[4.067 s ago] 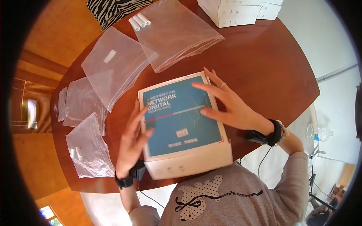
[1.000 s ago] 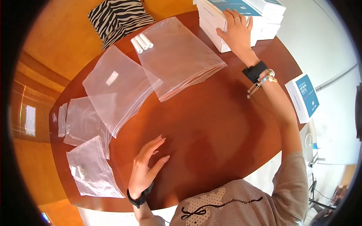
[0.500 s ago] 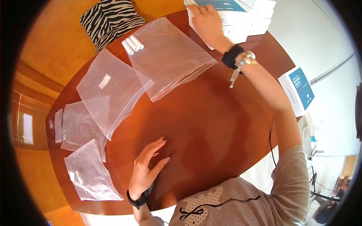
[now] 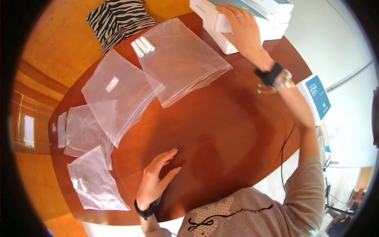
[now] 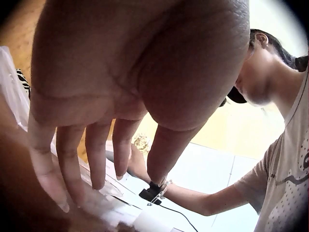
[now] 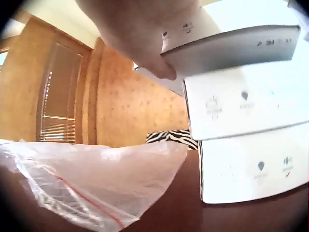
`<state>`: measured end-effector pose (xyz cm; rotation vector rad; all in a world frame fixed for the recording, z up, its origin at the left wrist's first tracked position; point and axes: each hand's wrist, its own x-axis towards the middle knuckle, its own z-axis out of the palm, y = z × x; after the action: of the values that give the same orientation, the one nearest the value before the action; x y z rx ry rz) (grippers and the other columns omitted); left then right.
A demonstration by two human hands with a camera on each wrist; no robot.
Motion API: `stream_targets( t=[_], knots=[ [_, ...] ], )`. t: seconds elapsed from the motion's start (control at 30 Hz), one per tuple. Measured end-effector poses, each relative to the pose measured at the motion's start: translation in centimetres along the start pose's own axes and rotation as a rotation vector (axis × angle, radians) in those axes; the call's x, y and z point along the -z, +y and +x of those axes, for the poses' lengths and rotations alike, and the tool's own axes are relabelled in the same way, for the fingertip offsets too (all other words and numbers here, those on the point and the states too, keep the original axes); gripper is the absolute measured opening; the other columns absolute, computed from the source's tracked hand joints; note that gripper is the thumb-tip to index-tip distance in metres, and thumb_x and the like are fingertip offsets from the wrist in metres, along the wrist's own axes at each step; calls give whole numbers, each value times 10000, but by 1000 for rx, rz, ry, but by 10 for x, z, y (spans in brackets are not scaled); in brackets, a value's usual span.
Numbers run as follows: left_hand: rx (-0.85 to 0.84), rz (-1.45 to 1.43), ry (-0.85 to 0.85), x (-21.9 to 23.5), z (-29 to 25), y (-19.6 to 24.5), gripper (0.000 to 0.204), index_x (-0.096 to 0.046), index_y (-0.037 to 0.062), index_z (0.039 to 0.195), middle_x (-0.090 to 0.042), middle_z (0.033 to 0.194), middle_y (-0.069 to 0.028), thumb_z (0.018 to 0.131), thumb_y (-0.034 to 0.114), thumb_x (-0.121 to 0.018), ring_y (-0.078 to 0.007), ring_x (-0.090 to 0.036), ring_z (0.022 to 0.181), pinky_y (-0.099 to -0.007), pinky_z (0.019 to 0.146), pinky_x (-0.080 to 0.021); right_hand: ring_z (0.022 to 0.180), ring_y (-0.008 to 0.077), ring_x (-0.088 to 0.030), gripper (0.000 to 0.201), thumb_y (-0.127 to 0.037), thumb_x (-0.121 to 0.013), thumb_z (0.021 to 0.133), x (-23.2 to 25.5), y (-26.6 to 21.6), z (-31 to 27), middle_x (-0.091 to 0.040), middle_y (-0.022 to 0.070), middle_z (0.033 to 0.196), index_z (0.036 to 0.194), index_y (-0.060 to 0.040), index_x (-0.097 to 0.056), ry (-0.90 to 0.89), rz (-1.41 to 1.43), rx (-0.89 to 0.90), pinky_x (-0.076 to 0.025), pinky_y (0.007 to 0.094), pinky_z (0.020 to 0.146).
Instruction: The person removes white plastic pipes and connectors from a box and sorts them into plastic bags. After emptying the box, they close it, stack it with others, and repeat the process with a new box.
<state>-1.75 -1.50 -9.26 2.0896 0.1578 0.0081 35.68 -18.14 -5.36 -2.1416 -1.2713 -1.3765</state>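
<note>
My right hand (image 4: 246, 37) grips the top box (image 4: 207, 15) of a stack at the far edge of the table. This white box has a blue lid face, and in the right wrist view my thumb presses its side. The gripped box (image 6: 231, 48) sits tilted, its near end raised off the white boxes (image 6: 241, 106) below. My left hand (image 4: 154, 179) hovers at the near side of the table, fingers loosely bent and holding nothing. In the left wrist view the left palm (image 5: 106, 72) fills much of the picture.
Several clear zip bags (image 4: 185, 63) lie along the left of the brown table (image 4: 221, 130). Three white tubes (image 4: 143, 46) rest on the far bag. Another blue-and-white box (image 4: 316, 96) stands at the right edge. A zebra-striped cushion (image 4: 118, 21) is beyond the table.
The box once between both hands is gone from the near middle; a similar box stands at the right edge. My right hand has reached to the stack and tilted its top box.
</note>
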Motion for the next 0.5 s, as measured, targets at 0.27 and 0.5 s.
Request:
stream_targets(
  t=[0.27,0.5],
  knots=[
    [-79,-124,245,-3,0,-6,672,-444,33,1314,-456,1349,-166,707,5,-731,-273,-471,1216,-380,933,-450,913,255,-642,362,-127,-701,672,176,-97,-35,-638,71,1086,1030,-156,-655,-105,325,168,-534,317,653],
    [-444,8,178,-2,-5,19,903,-516,125,1261,-451,1363,-171,476,342,-906,-371,-302,1338,-577,1093,-175,936,223,-625,309,-216,-650,794,201,-160,-66,-607,43,1030,1099,-166,-645,-282,763,340,-530,285,710]
  ],
)
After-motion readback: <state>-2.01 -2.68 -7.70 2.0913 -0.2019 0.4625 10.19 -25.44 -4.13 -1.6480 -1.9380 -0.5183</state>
